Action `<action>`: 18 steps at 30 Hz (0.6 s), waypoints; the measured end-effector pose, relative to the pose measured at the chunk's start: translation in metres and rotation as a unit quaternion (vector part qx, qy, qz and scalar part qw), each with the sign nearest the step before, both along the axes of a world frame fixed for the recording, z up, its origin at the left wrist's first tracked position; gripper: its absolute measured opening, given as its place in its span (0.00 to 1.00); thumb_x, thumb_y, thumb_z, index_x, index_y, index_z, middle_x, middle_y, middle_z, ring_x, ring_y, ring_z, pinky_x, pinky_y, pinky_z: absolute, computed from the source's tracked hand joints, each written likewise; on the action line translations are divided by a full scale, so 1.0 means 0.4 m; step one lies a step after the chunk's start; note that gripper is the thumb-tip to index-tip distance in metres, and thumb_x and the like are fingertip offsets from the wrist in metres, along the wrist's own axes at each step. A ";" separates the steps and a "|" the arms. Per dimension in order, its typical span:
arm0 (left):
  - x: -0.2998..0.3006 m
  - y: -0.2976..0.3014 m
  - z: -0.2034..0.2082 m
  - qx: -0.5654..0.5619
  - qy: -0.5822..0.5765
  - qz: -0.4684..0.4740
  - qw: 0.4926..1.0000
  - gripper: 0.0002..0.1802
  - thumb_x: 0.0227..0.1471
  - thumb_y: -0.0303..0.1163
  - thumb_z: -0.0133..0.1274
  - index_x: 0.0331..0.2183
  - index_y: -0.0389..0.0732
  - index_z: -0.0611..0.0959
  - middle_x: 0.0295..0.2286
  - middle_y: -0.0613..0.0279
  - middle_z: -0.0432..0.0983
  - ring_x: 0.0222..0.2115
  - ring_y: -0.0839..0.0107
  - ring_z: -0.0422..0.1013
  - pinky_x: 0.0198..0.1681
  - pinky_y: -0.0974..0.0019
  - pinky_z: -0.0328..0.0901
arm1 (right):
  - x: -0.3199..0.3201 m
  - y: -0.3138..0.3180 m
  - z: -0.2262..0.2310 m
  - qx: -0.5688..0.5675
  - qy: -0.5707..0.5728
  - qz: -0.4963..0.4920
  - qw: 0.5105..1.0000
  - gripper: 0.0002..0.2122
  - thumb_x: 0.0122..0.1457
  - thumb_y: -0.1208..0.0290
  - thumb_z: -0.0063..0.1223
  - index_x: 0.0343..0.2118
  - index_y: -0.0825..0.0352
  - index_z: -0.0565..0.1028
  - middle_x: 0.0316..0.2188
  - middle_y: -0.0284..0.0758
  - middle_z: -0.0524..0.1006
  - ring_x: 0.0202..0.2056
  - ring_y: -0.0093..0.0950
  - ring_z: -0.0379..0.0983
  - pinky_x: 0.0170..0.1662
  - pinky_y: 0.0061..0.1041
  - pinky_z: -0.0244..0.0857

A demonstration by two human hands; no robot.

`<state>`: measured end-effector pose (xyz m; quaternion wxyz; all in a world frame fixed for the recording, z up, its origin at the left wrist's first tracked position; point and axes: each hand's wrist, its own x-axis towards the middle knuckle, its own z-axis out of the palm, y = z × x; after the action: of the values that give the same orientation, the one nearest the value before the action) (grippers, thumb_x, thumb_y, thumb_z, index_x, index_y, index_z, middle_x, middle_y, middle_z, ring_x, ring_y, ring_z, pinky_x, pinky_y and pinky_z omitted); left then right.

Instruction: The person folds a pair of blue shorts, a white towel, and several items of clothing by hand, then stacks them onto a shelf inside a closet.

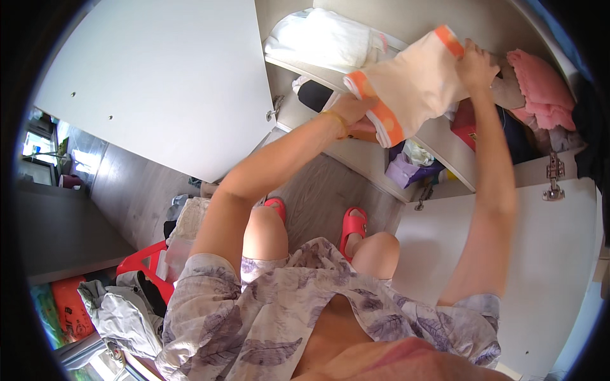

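A cream cloth (pixel 416 82) with orange, pale-spotted bands at its ends is held up, slanting, in front of open cupboard shelves. My left hand (pixel 353 113) is closed on its lower left end, by an orange band. At the upper right end, my right hand (pixel 476 68) pinches the cloth beside the other band. Behind it on the upper shelf lies a folded white cloth (pixel 321 41). Close to my right hand, a ruffled pink cloth (pixel 543 89) is heaped with other fabrics. Part of the shelves is hidden behind the cloth and my arms.
Open white cupboard doors stand at left (pixel 152 82) and lower right (pixel 502 254). A purple box (pixel 406 170) sits on the lower shelf. Clothes lie over a red plastic stool or chair (pixel 143 260) at my left. Red slippers (pixel 354 228) are on the wood-look floor.
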<state>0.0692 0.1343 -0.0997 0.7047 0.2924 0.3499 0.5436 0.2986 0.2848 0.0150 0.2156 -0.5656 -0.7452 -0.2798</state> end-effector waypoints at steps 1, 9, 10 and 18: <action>-0.002 0.043 -0.013 0.014 0.292 -0.047 0.955 0.20 0.51 0.41 0.51 0.39 0.34 0.75 0.36 0.56 0.75 0.38 0.68 0.72 0.39 0.66 0.69 | -0.005 -0.009 -0.036 0.072 0.017 0.021 0.997 0.16 0.50 0.63 0.48 0.43 0.59 0.70 0.36 0.41 0.75 0.40 0.38 0.71 0.42 0.50 0.56; -0.241 0.398 0.019 -0.055 0.704 0.267 0.656 0.40 0.36 0.60 0.55 0.43 0.37 0.73 0.45 0.52 0.70 0.49 0.54 0.62 0.50 0.57 0.59 | -0.251 -0.567 -0.403 -0.269 0.598 0.138 0.743 0.12 0.47 0.78 0.48 0.37 0.69 0.72 0.39 0.40 0.73 0.42 0.36 0.68 0.47 0.30 0.60; -0.229 0.433 0.006 -0.086 0.709 0.245 0.655 0.42 0.35 0.60 0.55 0.45 0.38 0.72 0.46 0.54 0.69 0.49 0.55 0.62 0.51 0.55 0.56 | -0.256 -0.576 -0.442 -0.268 0.607 0.160 0.731 0.12 0.47 0.78 0.48 0.37 0.69 0.72 0.39 0.40 0.73 0.42 0.34 0.69 0.45 0.29 0.62; -0.339 0.540 0.002 0.013 0.536 0.253 0.805 0.37 0.37 0.43 0.59 0.47 0.33 0.69 0.38 0.48 0.74 0.41 0.58 0.71 0.44 0.65 0.65 | -0.277 -0.572 -0.541 -0.294 0.583 0.231 0.721 0.08 0.50 0.81 0.44 0.33 0.69 0.73 0.32 0.34 0.76 0.31 0.23 0.72 0.33 0.19 0.65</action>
<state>-0.0664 0.3504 -0.0988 0.2384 0.4476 0.7267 0.4634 0.1878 0.0558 -0.2014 0.4887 -0.4626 -0.6242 0.3969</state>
